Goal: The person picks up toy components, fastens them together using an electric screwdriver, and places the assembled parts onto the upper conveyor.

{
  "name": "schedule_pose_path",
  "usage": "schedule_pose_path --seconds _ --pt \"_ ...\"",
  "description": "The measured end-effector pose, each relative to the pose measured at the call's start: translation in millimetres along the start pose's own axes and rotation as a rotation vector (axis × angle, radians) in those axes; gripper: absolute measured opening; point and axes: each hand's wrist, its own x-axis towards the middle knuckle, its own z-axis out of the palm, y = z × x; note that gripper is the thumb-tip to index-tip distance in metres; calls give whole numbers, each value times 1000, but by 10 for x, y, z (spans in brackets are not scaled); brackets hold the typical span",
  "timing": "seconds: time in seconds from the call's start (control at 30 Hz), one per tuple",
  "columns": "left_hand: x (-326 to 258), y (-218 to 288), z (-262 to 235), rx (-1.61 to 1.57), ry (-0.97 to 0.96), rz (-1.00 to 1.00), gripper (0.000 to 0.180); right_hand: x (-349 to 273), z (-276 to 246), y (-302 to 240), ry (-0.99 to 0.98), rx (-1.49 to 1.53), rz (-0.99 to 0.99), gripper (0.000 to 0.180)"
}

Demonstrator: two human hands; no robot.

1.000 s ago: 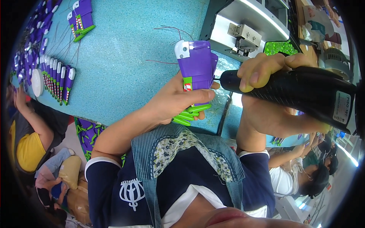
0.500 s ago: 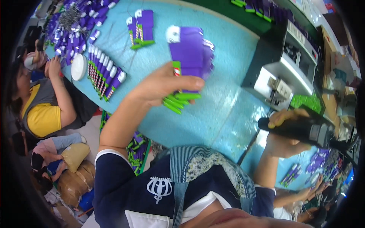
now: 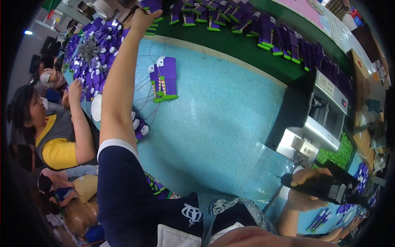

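A long turquoise surface (image 3: 230, 123) runs across the room, edged on its far side by a dark green strip (image 3: 247, 49). At the right stands a black and grey machine (image 3: 317, 119). A small ceiling light (image 3: 28, 32) glows far left.

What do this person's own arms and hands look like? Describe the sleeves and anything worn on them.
The left hand is bare: no glove, ring or watch shows. Its forearm is uncovered up to a short navy sleeve with a white band at the cuff. The right hand is bare too, its forearm uncovered; its sleeve is out of view. No cables or markings show on either arm.
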Motion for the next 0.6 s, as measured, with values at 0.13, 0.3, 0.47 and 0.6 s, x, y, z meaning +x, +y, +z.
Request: schedule_pose_path --seconds 0.13,0.3,0.47,0.6 --pt "392 -48 374 461 181 145 65 11 17 -18 42 -35 9 89" --pt "926 -310 853 489 132 120 85 -8 78 17 112 -159 -104 84" --pt "1276 -803 905 577 176 -19 87 4 94 37 83 -153 -119 81" --pt "760 395 1114 683 -340 -22 50 5 10 149 46 -165 -136 79"
